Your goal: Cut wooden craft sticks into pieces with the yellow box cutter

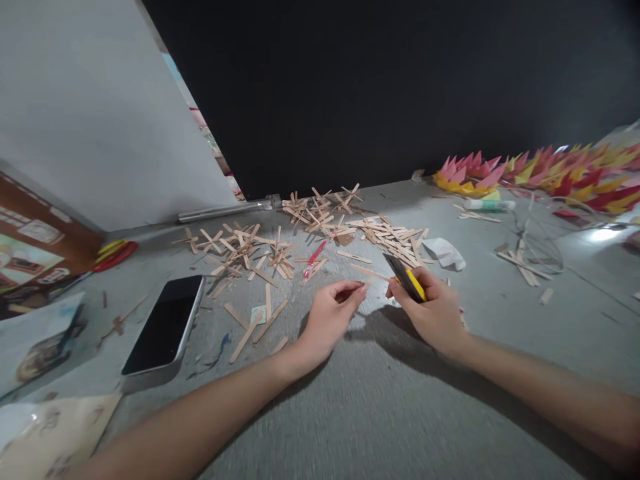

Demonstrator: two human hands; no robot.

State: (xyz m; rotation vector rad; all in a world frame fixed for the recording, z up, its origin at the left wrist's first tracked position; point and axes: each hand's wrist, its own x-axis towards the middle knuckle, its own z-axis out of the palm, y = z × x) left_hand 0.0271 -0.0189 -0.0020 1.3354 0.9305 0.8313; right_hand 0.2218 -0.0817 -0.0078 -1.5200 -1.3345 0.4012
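My right hand is closed around a black and yellow utility knife, which points up and to the left. A thin wooden craft stick reaches leftward from this hand's fingertips and seems pinched there. My left hand is closed in a pinch just left of it, thumb and forefinger together; what lies between them is too small to make out. Beyond my hands lies a pile of loose craft sticks, and to its left are clusters of crossed sticks. A red pen-like item rests among them.
A phone lies at left near a brown box. White tissue, a glue stick and a coil of clear cord are at right. Pink and yellow paper decorations line the back right, by a black panel.
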